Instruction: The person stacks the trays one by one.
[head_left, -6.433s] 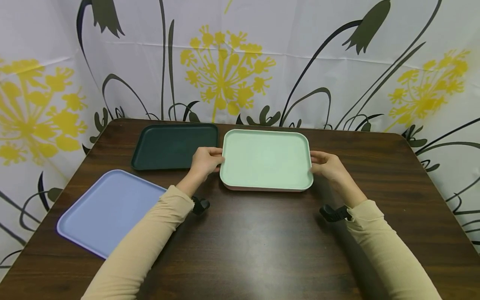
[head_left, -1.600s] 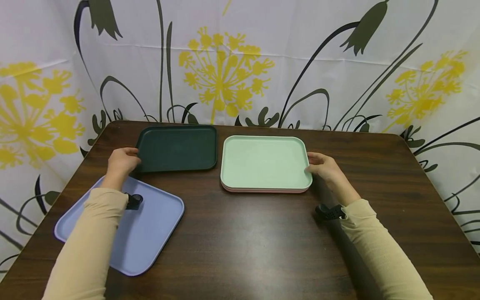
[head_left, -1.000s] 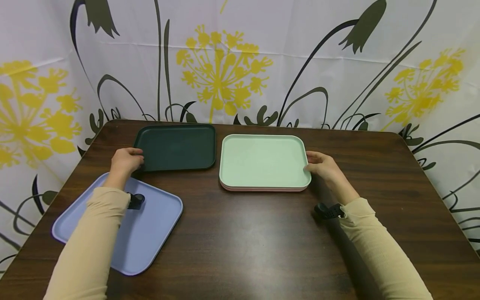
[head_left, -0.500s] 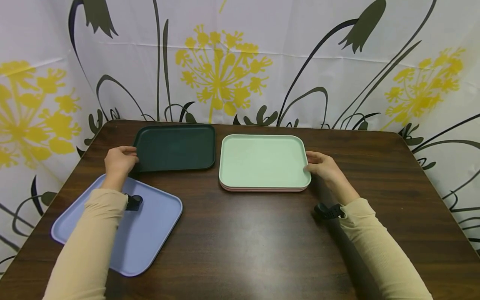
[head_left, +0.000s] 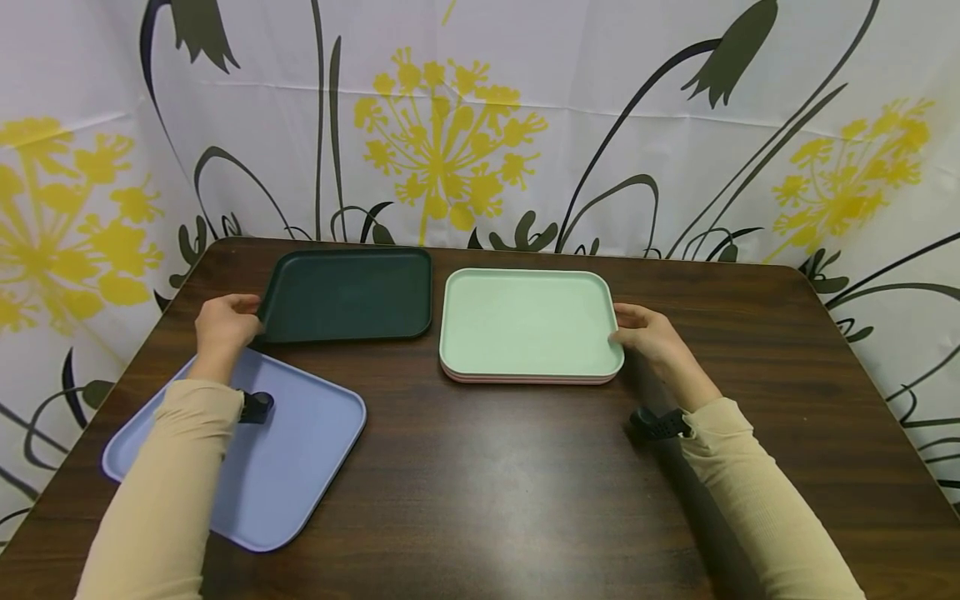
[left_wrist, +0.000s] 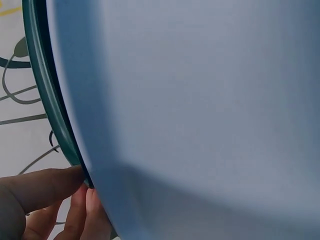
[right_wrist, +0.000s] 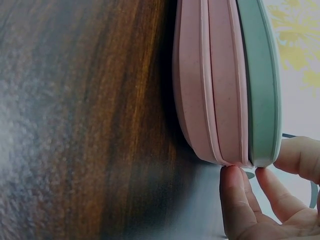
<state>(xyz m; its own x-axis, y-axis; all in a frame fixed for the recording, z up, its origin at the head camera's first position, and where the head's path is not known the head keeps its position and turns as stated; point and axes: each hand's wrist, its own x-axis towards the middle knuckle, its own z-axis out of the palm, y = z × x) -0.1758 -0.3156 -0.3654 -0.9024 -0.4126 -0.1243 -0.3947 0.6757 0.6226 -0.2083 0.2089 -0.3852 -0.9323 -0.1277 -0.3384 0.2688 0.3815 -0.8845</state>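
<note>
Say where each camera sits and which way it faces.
Head: worn up there, facing forward and down at table; left grip, right grip, sleeves show.
Left wrist: worn there, facing blue tray, green tray; part of left grip shows.
Right wrist: worn there, facing mint tray, pink trays; part of right grip shows.
Head, right wrist share mint tray.
</note>
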